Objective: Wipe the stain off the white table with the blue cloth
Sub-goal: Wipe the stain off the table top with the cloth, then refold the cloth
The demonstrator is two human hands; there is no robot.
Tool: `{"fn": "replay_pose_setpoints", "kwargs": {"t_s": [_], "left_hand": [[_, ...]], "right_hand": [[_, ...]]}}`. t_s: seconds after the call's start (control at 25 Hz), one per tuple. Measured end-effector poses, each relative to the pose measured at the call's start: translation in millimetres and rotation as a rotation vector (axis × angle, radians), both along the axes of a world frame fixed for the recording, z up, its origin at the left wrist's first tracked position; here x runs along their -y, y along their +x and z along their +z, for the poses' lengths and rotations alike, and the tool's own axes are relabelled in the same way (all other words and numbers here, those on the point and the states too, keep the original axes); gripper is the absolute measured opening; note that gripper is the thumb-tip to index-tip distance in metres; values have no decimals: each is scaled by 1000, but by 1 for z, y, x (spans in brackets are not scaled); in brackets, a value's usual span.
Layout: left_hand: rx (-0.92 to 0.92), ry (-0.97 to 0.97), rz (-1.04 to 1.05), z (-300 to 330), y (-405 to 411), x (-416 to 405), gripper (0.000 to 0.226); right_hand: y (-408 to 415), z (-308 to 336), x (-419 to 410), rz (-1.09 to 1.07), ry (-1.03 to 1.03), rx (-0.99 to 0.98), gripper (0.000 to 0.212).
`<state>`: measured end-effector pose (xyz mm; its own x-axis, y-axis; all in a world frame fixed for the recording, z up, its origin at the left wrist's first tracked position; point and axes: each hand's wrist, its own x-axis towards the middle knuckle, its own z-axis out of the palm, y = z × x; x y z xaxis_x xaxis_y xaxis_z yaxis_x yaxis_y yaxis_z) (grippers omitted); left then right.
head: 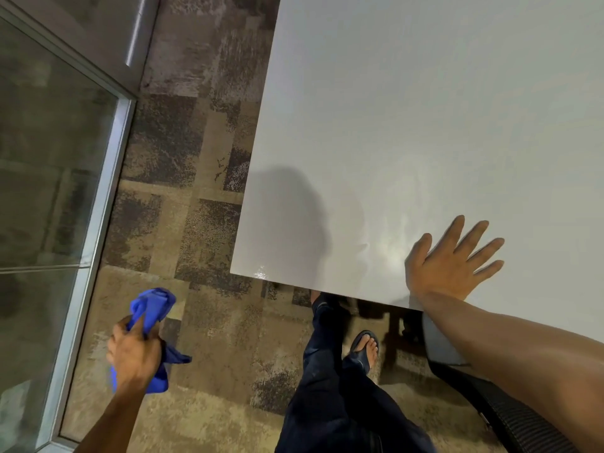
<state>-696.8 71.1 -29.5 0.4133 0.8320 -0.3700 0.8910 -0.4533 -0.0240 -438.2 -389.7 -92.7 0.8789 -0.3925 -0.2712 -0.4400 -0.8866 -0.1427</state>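
Note:
The white table point(425, 109) fills the upper right of the head view, its near corner at lower centre. My right hand point(447, 263) lies flat on the table near its front edge, fingers spread. My left hand point(135, 353) hangs off the table over the carpet at lower left and grips the crumpled blue cloth point(152, 305). A faint wet sheen point(379, 250) shows on the tabletop just left of my right hand. I see no distinct stain.
Patterned brown carpet point(196, 207) covers the floor left of the table. A glass wall with a metal frame point(108, 197) runs along the left. My legs and a sandalled foot point(364, 349) stand below the table edge, and a dark chair point(510, 413) sits at lower right.

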Motion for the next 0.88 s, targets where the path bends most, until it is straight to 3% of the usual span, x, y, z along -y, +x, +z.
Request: {"fn": "replay_pose_setpoints", "kwargs": {"t_s": [0.2,0.32,0.44,0.52,0.64,0.76,0.88], "left_hand": [[381,-355,155,0,-24,36,31],[590,-563,424,18,-12,74,27],[919,-807,703,49,-6,109,25],[1064,-993,787,66,-9,126,30],[1096,-1236,877,93,-9,153,64],[1148,-1416,934,123,-6,182,49],[1226,-1476,933,143,-2,200,56]], "right_hand": [[1,3,-1,18,26,-15,73],[0,4,-1,20,49,-63,74],[5,15,2,82,86,-106,75],[12,23,12,131,115,-170,77],[23,35,30,159,161,-245,63],[22,63,34,185,402,-230,59],[0,101,10,184,698,-184,50]]}}
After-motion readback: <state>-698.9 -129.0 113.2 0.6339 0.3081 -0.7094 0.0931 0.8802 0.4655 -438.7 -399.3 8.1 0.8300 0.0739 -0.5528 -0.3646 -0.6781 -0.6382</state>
